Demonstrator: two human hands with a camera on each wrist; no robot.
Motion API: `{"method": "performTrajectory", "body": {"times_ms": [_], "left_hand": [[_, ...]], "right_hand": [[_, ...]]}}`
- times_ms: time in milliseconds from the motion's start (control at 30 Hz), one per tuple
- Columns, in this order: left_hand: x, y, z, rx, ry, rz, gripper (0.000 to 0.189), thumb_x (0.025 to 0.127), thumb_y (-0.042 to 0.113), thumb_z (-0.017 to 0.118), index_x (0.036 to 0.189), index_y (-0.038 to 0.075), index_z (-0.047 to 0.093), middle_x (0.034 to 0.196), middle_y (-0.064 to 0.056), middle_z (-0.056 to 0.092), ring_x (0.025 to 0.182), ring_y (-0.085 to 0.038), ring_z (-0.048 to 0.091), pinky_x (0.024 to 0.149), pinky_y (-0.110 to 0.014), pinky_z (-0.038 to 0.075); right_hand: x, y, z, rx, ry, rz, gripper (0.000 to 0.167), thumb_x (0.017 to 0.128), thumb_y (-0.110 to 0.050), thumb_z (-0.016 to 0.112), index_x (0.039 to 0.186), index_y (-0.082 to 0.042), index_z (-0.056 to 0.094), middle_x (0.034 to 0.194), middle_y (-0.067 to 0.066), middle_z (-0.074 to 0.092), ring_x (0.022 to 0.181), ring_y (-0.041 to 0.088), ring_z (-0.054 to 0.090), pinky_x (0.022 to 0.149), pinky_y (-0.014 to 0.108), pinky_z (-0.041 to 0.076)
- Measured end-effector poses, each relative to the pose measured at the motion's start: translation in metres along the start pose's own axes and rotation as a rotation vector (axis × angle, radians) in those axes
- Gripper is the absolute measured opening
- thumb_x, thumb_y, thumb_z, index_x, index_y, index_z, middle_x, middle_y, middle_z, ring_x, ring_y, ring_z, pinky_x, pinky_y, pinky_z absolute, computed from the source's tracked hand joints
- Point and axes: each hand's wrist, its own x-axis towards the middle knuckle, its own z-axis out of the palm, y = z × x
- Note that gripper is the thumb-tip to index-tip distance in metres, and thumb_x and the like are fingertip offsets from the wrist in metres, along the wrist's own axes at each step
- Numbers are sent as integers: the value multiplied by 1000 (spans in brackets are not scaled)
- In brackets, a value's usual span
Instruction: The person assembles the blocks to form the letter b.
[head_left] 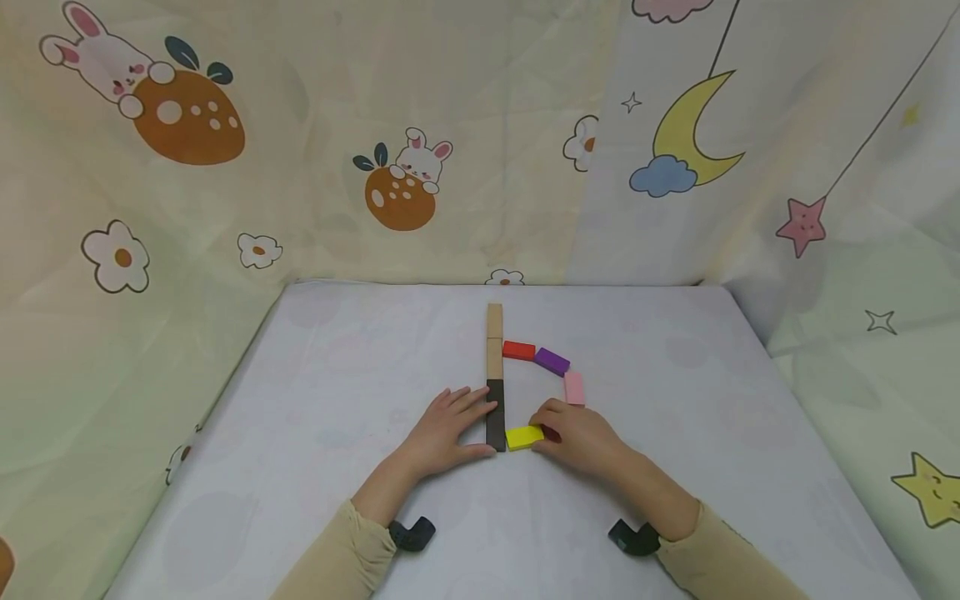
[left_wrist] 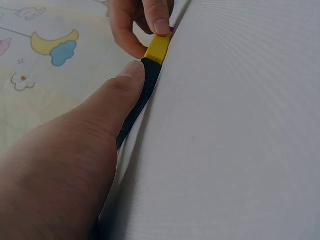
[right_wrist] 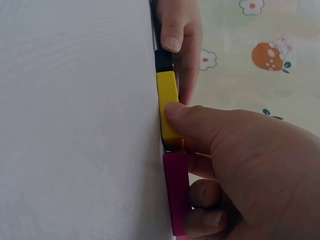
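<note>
My left hand [head_left: 450,429] rests beside the black block column [head_left: 496,417], its spread fingers and thumb touching the left side. In the head view my right hand [head_left: 585,437] pinches a yellow block [head_left: 524,437] between thumb and fingers. One end of the yellow block meets the lower end of the black column. A magenta block [right_wrist: 176,192] lies against the yellow block's other end, by the right hand's curled fingers; in the head view that hand mostly hides it. Just beyond the right hand lies a pink block [head_left: 573,388].
Two light wooden blocks [head_left: 495,358] extend the black column away from me. From them a red block [head_left: 519,350] and a purple block [head_left: 552,362] curve toward the pink one. All lie on a white-covered table [head_left: 337,350] with a printed cloth [head_left: 487,67] behind.
</note>
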Motion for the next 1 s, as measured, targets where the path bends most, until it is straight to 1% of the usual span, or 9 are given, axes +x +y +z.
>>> {"method": "performTrajectory", "body": {"times_ms": [133,333,633,700,767,867,900,1000], "left_hand": [[0,0,1,-2,1,0,75,87,71,55,152,36,38,163,11,28,149,-24,29,125,-49,17],[-1,0,1,-9,-1,-1,75,87,71,55,152,36,38,163,11,27,150,-23,29,126,-48,16],[0,-1,2,-8,12,8,76,87,71,55,151,35,39,162,10,29,149,-24,30,125,-49,17],[0,-1,2,-11,10,9,76,86,73,54,151,35,39,162,11,28,149,-24,30,125,-49,17],[0,-1,1,-20,5,7,78,86,75,52,152,35,38,163,11,28,149,-24,29,125,-49,17],[0,-1,0,-42,-7,-3,79,86,76,49,153,36,36,163,12,27,150,-23,27,126,-48,15],[0,-1,0,-50,-9,-6,78,87,75,49,153,35,36,163,12,27,150,-23,27,126,-48,14],[-1,0,-1,-66,-6,-24,75,91,73,44,154,33,35,162,10,28,151,-22,27,126,-46,14]], "right_hand": [[-1,2,-3,26,-5,-6,38,82,-43,78,115,-27,69,114,-9,66,99,9,62,90,33,57],[-4,2,-9,103,-29,-23,36,84,-37,78,117,-25,68,115,-9,65,103,10,60,92,34,56],[-4,3,-10,113,-29,-33,33,86,-37,76,116,-26,69,114,-10,65,103,10,60,92,34,56],[-4,5,-12,140,-31,-9,33,87,-38,74,118,-27,68,115,-11,65,104,10,60,92,34,57],[-4,9,-16,183,-16,31,33,89,-39,72,120,-29,68,115,-12,65,105,10,59,92,35,57],[-3,20,-25,255,43,103,32,93,-39,67,122,-27,67,117,-9,65,104,13,60,91,36,58],[-4,24,-29,278,64,119,32,94,-38,66,123,-25,67,117,-7,65,100,14,60,87,36,58],[-4,37,-39,297,123,151,34,96,-38,63,125,-21,66,120,-2,65,90,16,57,76,29,56]]}}
